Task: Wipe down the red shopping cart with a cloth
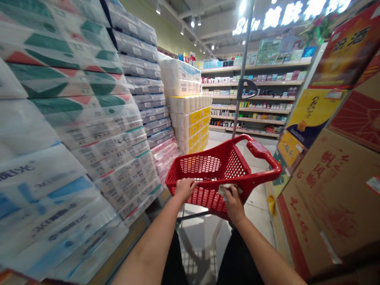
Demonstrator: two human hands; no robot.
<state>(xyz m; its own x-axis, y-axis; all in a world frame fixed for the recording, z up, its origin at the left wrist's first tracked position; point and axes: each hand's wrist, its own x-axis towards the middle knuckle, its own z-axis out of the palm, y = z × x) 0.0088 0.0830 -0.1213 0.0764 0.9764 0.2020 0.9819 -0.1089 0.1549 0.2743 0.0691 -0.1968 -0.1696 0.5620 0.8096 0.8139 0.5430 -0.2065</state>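
A red plastic shopping cart (208, 198) with perforated walls stands sideways in front of me, its handle (271, 166) toward the right. My left hand (185, 189) is closed over the near rim, toward the cart's left end. Against the outside of the near wall, below the rim, my right hand (234, 202) presses a crumpled whitish cloth (224, 189). Its fingers are bent around the cloth and partly cover it. Through the openings the basket's inside shows only in part.
Tall stacks of wrapped tissue packs (103, 114) line the left side, close to the cart. Cardboard cartons (335, 198) are piled on the right. Behind the cart rises a grey metal pole (242, 79). Shelves of small goods (255, 95) stand at the back.
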